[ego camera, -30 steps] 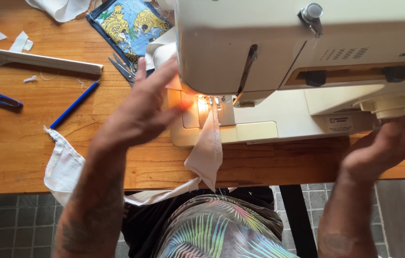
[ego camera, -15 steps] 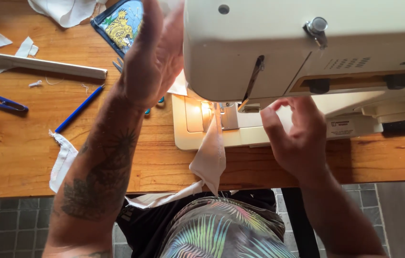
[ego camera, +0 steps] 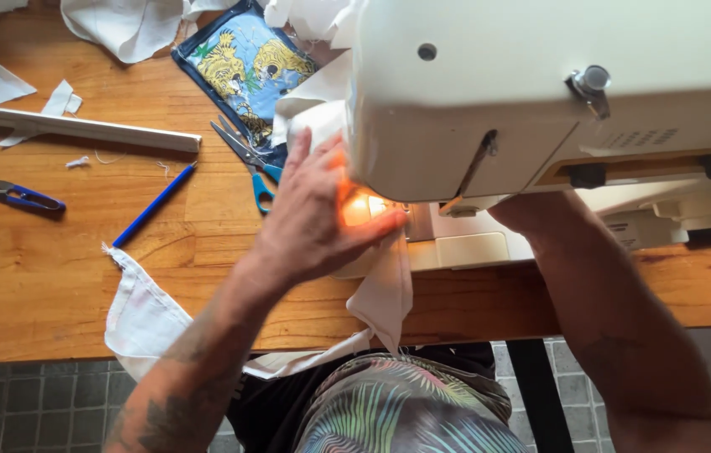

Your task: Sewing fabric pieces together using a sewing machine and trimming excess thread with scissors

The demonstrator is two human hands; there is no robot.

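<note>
Fingers (ego camera: 334,180) of the left hand (ego camera: 317,222) lie spread and flat on the pale fabric strip (ego camera: 385,298), pressing it to the bed of the cream sewing machine (ego camera: 540,92) just beside the lit needle area (ego camera: 364,205). That closeness is the main risk as judged from this view: should the cloth feed forward while the fingertips ride with it, they could slide under the needle; uneven pressure could also skew the seam or bunch the cloth, since most of the strip hangs loose off the tabletop (ego camera: 53,268) edge toward the person's lap. The hand grips nothing; it only holds the cloth down with an open palm. The right forearm (ego camera: 599,310) reaches up behind the machine's body, and the right hand is hidden there, so whether those fingers are spread or closed cannot be told. Blue-handled scissors (ego camera: 248,159), a blue pencil (ego camera: 154,205), small thread snips (ego camera: 24,197) and a tiger-print pouch (ego camera: 242,63) lie to the left, well apart from the hand.
</note>
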